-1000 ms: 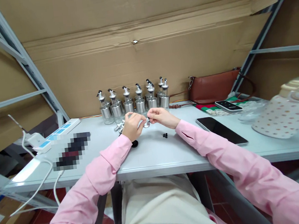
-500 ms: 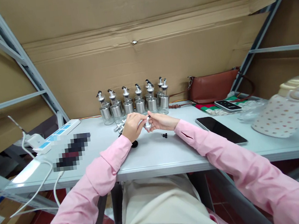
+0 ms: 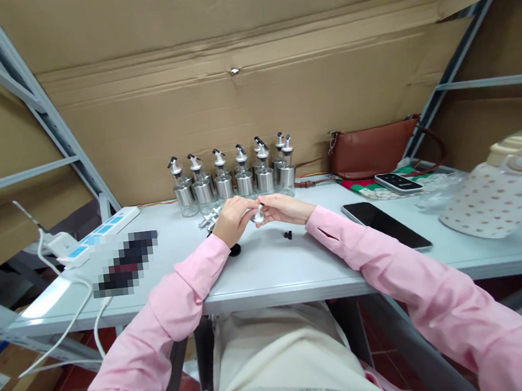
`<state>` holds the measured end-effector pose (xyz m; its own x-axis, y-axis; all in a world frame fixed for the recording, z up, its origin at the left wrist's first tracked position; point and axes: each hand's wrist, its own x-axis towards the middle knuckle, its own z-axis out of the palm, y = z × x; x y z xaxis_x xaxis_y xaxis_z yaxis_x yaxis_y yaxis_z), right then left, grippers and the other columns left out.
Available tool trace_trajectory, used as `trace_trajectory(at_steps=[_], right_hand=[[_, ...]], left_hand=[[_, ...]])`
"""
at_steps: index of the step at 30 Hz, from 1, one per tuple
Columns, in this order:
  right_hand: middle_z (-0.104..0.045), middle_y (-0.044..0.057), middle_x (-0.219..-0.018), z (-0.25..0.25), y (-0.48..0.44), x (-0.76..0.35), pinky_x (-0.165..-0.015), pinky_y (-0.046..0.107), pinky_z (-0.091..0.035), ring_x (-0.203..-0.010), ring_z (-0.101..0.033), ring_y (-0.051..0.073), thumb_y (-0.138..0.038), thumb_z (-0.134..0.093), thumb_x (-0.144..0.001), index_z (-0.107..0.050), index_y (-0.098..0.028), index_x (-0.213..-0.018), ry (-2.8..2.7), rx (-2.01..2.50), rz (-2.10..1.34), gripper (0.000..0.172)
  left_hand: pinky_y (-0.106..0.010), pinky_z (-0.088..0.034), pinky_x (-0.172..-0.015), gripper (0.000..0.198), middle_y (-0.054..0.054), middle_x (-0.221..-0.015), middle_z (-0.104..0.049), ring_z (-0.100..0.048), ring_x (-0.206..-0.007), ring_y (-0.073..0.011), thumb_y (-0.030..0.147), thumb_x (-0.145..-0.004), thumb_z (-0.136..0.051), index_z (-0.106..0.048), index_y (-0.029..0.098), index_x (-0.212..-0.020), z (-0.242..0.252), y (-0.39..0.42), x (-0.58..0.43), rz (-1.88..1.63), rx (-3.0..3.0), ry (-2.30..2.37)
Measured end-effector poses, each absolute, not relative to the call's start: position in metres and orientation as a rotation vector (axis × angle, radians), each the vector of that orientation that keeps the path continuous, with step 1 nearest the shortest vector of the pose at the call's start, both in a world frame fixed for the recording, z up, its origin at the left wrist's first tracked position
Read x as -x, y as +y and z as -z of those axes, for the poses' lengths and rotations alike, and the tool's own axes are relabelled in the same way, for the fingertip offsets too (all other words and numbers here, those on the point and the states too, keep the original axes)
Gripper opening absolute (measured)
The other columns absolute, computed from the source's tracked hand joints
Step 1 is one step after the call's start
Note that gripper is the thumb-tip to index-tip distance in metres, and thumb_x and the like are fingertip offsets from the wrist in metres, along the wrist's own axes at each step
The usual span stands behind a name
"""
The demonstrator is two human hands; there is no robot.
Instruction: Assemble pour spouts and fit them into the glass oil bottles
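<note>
My left hand [image 3: 234, 219] and my right hand [image 3: 285, 208] meet above the middle of the table, both closed on a small silver pourer top [image 3: 258, 214] with a black tip. Just behind my left hand lie several loose silver pourer parts [image 3: 209, 218]. A round black piece [image 3: 235, 250] is partly covered by my left wrist. Small black parts [image 3: 288, 235] rest on the table below my right hand. Several glass-and-steel bottles [image 3: 203, 190] with pourers fitted stand upright in rows at the back.
A power strip [image 3: 102, 236] with white cables and a blurred-out dark object [image 3: 126, 264] are at the left. To the right are a black tablet [image 3: 385, 226], a brown bag [image 3: 373, 151], a keypad device [image 3: 398, 183] and a dotted white container [image 3: 490, 202].
The fingers of my right hand have shifted slightly around the pourer top, and its black tip is now more covered. My left hand has barely moved.
</note>
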<state>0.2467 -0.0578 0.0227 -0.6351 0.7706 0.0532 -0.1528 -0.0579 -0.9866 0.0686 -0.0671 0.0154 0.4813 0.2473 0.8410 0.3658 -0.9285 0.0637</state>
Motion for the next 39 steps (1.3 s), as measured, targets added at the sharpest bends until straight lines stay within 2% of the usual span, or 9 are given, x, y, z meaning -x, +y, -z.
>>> trace_trajectory(at_steps=[4, 6, 9, 11, 14, 24, 28, 31, 39], right_hand=[[-0.065, 0.004, -0.076, -0.03, -0.059, -0.246, -0.067, 0.027, -0.049, -0.069, -0.066, 0.015, -0.038, -0.044, -0.088, -0.058, -0.016, -0.084, -1.466, 0.717, -1.701, 0.027], [-0.065, 0.004, -0.078, -0.033, -0.058, -0.248, -0.065, 0.025, -0.049, -0.069, -0.066, 0.014, -0.036, -0.037, -0.091, -0.056, -0.017, -0.086, -1.42, 0.764, -1.662, 0.027], [-0.065, 0.003, -0.076, -0.035, -0.057, -0.251, -0.062, 0.024, -0.05, -0.065, -0.066, 0.014, -0.036, -0.031, -0.092, -0.055, -0.018, -0.089, -1.355, 0.838, -1.642, 0.029], [-0.064, 0.003, -0.072, -0.035, -0.056, -0.252, -0.058, 0.024, -0.05, -0.062, -0.066, 0.014, -0.039, -0.029, -0.092, -0.055, -0.018, -0.089, -1.329, 0.869, -1.651, 0.033], [-0.063, 0.003, -0.067, -0.035, -0.057, -0.252, -0.054, 0.023, -0.05, -0.058, -0.066, 0.015, -0.044, -0.029, -0.091, -0.055, -0.017, -0.086, -1.317, 0.889, -1.659, 0.038], [-0.063, 0.004, -0.067, -0.035, -0.058, -0.251, -0.046, 0.021, -0.048, -0.052, -0.064, 0.014, -0.046, -0.033, -0.09, -0.055, -0.016, -0.086, -1.367, 0.923, -1.633, 0.038], [-0.066, 0.006, -0.071, -0.033, -0.057, -0.25, -0.043, 0.02, -0.045, -0.048, -0.061, 0.011, -0.041, -0.035, -0.09, -0.054, -0.015, -0.084, -1.387, 0.895, -1.608, 0.033], [-0.067, 0.007, -0.072, -0.032, -0.058, -0.248, -0.05, 0.021, -0.048, -0.053, -0.062, 0.012, -0.035, -0.038, -0.091, -0.053, -0.015, -0.081, -1.34, 0.87, -1.643, 0.027], [-0.065, 0.005, -0.066, -0.025, -0.054, -0.248, -0.048, 0.021, -0.044, -0.047, -0.054, 0.01, -0.035, -0.035, -0.09, -0.055, -0.014, -0.098, -1.359, 0.894, -1.795, 0.03]], left_hand=[[-0.026, -0.045, -0.072, 0.022, -0.008, -0.105, -0.06, -0.059, -0.08, -0.0126, 0.03, -0.088, -0.04, -0.05, 0.017, -0.102, -0.03, -0.056, -0.05, 1.783, 2.581, -0.885], [-0.024, -0.045, -0.065, 0.023, -0.004, -0.092, -0.062, -0.058, -0.067, -0.0108, 0.03, -0.087, -0.038, -0.05, 0.017, -0.102, -0.036, -0.047, -0.033, 1.79, 2.601, -1.127], [-0.022, -0.04, -0.058, 0.023, 0.002, -0.059, -0.059, -0.053, -0.053, -0.0115, 0.033, -0.083, -0.042, -0.056, 0.017, -0.092, -0.038, -0.035, -0.007, 1.318, 2.668, -1.439], [-0.022, -0.037, -0.055, 0.022, 0.003, -0.049, -0.054, -0.05, -0.05, -0.012, 0.032, -0.081, -0.045, -0.06, 0.017, -0.083, -0.036, -0.03, 0.003, 1.01, 2.648, -1.544], [-0.022, -0.034, -0.054, 0.02, 0.002, -0.05, -0.055, -0.049, -0.05, -0.0116, 0.03, -0.076, -0.049, -0.064, 0.017, -0.078, -0.032, -0.027, 0.006, 0.724, 2.647, -1.575], [-0.022, -0.032, -0.051, 0.02, 0.001, -0.054, -0.059, -0.051, -0.052, -0.011, 0.038, -0.066, -0.064, -0.068, 0.019, -0.067, -0.031, -0.041, -0.016, 0.381, 2.784, -1.587], [-0.021, -0.035, -0.053, 0.016, 0.0, -0.059, -0.062, -0.054, -0.054, -0.0115, 0.032, -0.069, -0.063, -0.066, 0.016, -0.067, -0.028, -0.037, -0.017, 0.362, 2.831, -1.594], [-0.021, -0.036, -0.054, 0.015, 0.0, -0.057, -0.061, -0.053, -0.053, -0.0108, 0.029, -0.071, -0.061, -0.064, 0.015, -0.066, -0.026, -0.035, -0.016, 0.424, 2.862, -1.566], [-0.02, -0.04, -0.057, 0.019, -0.001, -0.065, -0.061, -0.052, -0.055, -0.0092, 0.029, -0.084, -0.048, -0.059, 0.015, -0.075, -0.017, -0.039, -0.024, 0.967, 2.685, -1.121]])
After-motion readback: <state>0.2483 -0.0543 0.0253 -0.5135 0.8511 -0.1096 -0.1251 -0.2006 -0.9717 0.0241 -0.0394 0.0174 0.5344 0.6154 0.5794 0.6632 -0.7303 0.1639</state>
